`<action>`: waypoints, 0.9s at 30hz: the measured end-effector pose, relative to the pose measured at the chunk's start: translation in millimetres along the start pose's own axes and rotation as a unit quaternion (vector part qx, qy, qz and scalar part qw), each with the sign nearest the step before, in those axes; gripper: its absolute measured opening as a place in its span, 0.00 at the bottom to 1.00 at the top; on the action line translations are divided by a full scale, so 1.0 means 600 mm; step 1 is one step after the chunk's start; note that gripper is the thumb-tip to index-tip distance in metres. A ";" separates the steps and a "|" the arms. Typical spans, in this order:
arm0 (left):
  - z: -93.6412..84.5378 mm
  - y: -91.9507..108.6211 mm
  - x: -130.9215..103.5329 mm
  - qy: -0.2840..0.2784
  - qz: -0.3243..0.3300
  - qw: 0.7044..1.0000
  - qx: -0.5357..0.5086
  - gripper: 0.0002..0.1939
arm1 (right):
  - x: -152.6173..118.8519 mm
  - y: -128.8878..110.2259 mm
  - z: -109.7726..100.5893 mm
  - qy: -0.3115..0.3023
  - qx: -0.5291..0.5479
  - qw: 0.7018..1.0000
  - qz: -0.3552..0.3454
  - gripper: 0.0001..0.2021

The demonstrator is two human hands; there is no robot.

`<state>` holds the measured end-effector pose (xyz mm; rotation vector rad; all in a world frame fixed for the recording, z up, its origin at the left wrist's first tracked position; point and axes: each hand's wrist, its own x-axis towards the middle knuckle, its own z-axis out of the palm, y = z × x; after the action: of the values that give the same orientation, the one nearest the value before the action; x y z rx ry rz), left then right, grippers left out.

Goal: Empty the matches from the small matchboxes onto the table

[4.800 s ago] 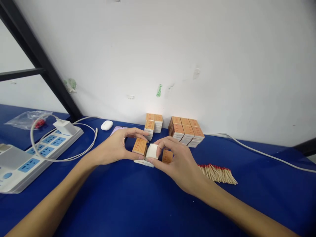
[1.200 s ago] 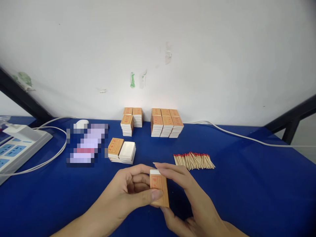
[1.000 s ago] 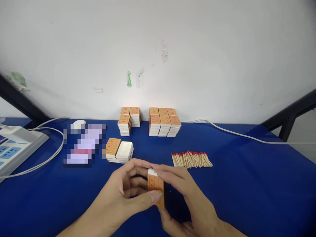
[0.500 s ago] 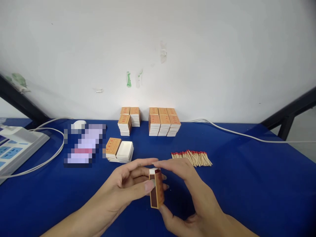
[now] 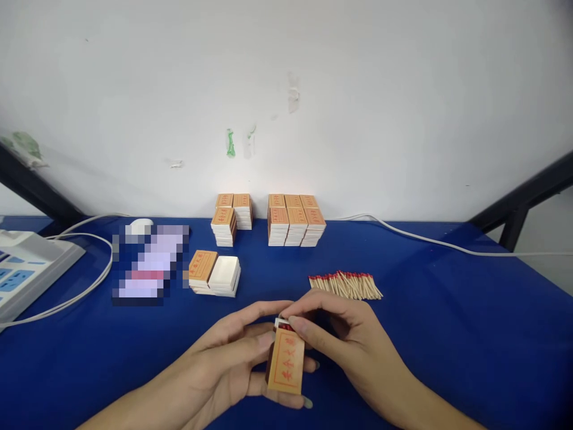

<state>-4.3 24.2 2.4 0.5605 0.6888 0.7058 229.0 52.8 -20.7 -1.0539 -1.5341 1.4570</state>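
- Your left hand point(image 5: 233, 364) cradles a matchbox point(image 5: 285, 363) from below and behind, fingers wrapped round its sleeve, above the near part of the blue worktop point(image 5: 447, 334).
- Your right hand point(image 5: 340, 340) pinches the top end of the same matchbox, thumb and forefinger at the white inner tray, which shows just a sliver above the orange sleeve.
- A trace of red shows at that opening; it may be match heads, but you cannot tell how full the tray is.
- As a judgement, this box looks nearly closed: the tray sits almost fully inside the sleeve.
- Left to deal with, by the look of things: a loose row of red-tipped matches point(image 5: 345, 285) lies on the worktop just beyond your right hand, not in any box.
- A low pile of box parts point(image 5: 213, 273) sits beyond your left hand, an orange sleeve beside a white tray on top; what the tray holds cannot be made out.
- Against the wall stand two groups of stacked matchboxes, a smaller stack point(image 5: 231, 217) and a larger block point(image 5: 294, 218), all shut.
- A power strip point(image 5: 27, 269) with a white cable point(image 5: 80, 286) lies far left.
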 end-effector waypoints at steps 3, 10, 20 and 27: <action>0.003 0.000 -0.002 0.025 -0.013 0.999 0.032 0.25 | 0.000 0.001 0.001 -0.006 0.021 1.000 0.020 0.10; 0.000 -0.008 0.009 0.018 0.007 0.989 0.144 0.25 | -0.001 -0.009 0.008 0.007 0.041 0.998 0.051 0.09; -0.008 -0.015 0.014 0.019 0.007 0.986 0.166 0.27 | 0.008 -0.005 0.000 0.080 0.000 0.996 0.049 0.12; -0.016 -0.025 0.007 0.020 -0.015 0.989 0.148 0.35 | 0.020 -0.007 -0.031 0.133 -0.058 0.988 0.041 0.14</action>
<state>-3.0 20.0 -15.3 0.8071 0.8450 0.5924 241.6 70.8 -15.4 -1.3378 -1.4104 1.2334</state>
